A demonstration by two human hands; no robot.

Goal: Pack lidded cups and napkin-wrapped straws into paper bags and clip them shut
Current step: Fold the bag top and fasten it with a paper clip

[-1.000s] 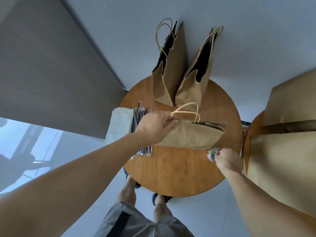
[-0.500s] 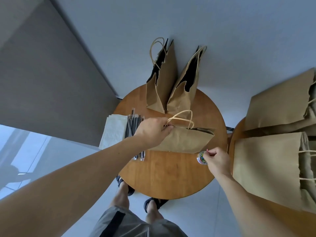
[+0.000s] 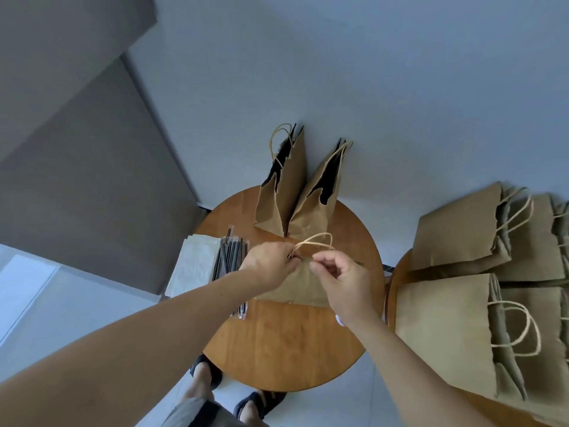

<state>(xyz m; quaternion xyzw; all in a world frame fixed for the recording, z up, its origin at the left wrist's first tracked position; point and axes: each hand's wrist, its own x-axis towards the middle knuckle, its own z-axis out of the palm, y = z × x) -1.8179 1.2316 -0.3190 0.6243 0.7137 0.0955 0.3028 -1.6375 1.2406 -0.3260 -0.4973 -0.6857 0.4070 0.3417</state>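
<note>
**Clipping the bag shut**

Nearer you than the paper bag [image 3: 295, 288], the desk [image 3: 277, 343] shows bare wood. Your left hand [image 3: 271, 266] grips the bag's mouth; your right hand [image 3: 341, 278] pinches there too, any clip hidden. Next, likely: seat a clip over that edge. Straws [image 3: 229, 257] crowd its left; standing bags [image 3: 286, 192] lie just beyond.

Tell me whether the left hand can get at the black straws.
Probably yes: the straws lie uncovered on the table just beside the left hand, with nothing between. It would first have to release the bag it pinches.
</note>
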